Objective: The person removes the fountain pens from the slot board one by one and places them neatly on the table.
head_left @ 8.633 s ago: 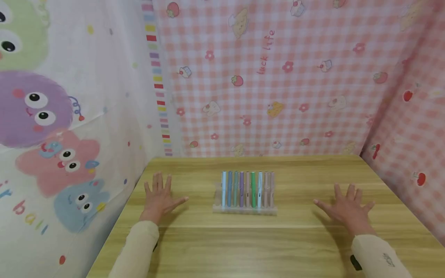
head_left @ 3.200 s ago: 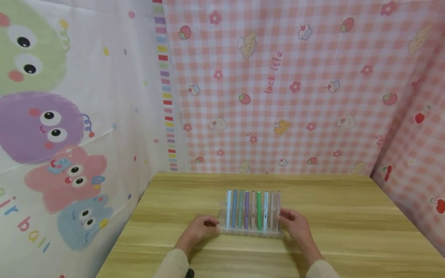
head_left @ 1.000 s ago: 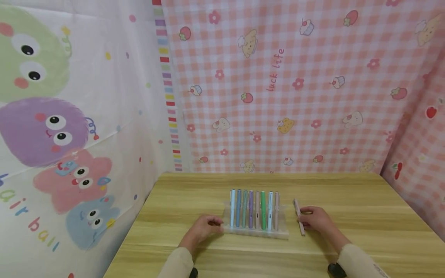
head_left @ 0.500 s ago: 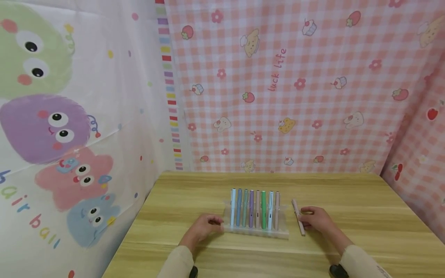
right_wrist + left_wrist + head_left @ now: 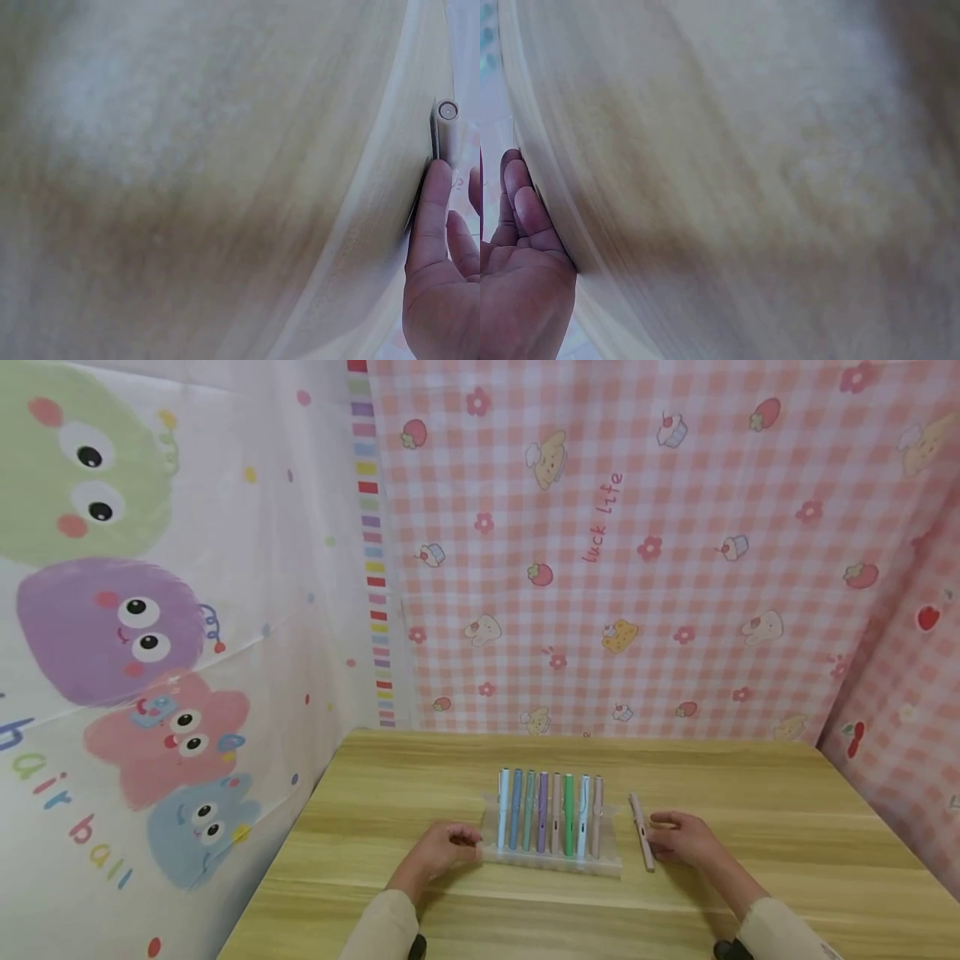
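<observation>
A clear pen stand (image 5: pixel 551 862) sits on the table, holding a row of upright capped pens in light blue, blue, green, purple and dusty pink. At its left end my left hand (image 5: pixel 438 856) pinches the edge, fingers and thumb bent; in the left wrist view the stand is out of sight behind the hand (image 5: pixel 525 292). Right of the stand, a dusty pink pen (image 5: pixel 641 832) lies slantwise on the table. Beside that pen is my right hand (image 5: pixel 688 841), fingertips at its right side and loosely parted. In the right wrist view, the pen's round end (image 5: pixel 448 112) shows beyond the fingers.
The wood-grain table (image 5: pixel 525 918) reaches back to a pink checked cloth (image 5: pixel 600 610). A white cloth with cartoon figures (image 5: pixel 285 610) hangs on the left, and another checked cloth (image 5: pixel 900 710) closes the right side.
Earlier both hands lay spread apart, then came to the stand's ends. The rightmost pen was taken out and laid to the right. Lately the right fingers have eased off it; the left hand stays put.
</observation>
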`<action>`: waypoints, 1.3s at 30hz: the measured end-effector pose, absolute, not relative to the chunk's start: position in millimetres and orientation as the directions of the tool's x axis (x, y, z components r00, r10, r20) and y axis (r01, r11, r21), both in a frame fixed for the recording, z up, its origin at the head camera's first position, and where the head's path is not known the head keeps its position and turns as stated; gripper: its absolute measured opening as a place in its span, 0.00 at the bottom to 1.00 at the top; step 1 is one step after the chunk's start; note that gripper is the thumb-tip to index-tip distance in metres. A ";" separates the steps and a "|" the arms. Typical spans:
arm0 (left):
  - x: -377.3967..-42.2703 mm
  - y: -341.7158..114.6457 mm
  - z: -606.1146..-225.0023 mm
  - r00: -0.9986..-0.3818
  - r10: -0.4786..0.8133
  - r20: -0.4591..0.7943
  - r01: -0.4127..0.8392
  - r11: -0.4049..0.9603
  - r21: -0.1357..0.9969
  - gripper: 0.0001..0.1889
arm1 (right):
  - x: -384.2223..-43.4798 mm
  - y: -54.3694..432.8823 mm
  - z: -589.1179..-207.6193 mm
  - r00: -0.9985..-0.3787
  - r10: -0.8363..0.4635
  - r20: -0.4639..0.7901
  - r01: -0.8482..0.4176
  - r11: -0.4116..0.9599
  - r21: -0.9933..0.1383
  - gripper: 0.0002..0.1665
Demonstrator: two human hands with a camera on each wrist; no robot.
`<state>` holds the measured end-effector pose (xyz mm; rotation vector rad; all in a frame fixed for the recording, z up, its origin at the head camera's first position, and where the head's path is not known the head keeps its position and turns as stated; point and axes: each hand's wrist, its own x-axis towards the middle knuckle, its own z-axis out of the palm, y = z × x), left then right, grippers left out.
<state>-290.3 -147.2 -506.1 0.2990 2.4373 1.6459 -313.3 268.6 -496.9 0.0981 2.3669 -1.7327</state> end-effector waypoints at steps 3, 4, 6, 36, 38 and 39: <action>-291.2 -147.2 -506.6 -0.962 0.270 -0.048 0.055 0.360 0.931 0.10 | -312.9 270.0 -497.3 -0.979 -0.063 -0.193 0.164 0.309 -0.937 0.32; -291.4 -147.5 -506.5 -0.961 0.272 -0.050 0.053 0.357 0.932 0.10 | -312.7 270.4 -497.2 -0.981 -0.062 -0.186 0.157 0.313 -0.937 0.32; -291.9 -148.1 -506.8 -0.960 0.273 -0.053 0.051 0.358 0.932 0.10 | -311.7 270.0 -496.3 -0.984 -0.052 -0.169 0.142 0.331 -0.933 0.30; -293.9 -148.8 -507.6 -0.961 0.275 -0.037 0.079 0.398 0.914 0.09 | -286.7 222.6 -480.1 -0.997 -0.041 -0.068 0.049 0.366 -0.929 0.17; -293.1 -148.5 -508.0 -0.961 0.273 -0.042 0.073 0.396 0.915 0.10 | -286.4 220.2 -481.6 -0.997 -0.049 -0.065 0.041 0.387 -0.921 0.16; -292.4 -148.2 -508.1 -0.962 0.270 -0.048 0.066 0.397 0.916 0.10 | -286.4 218.9 -482.3 -0.997 -0.053 -0.060 0.035 0.390 -0.920 0.17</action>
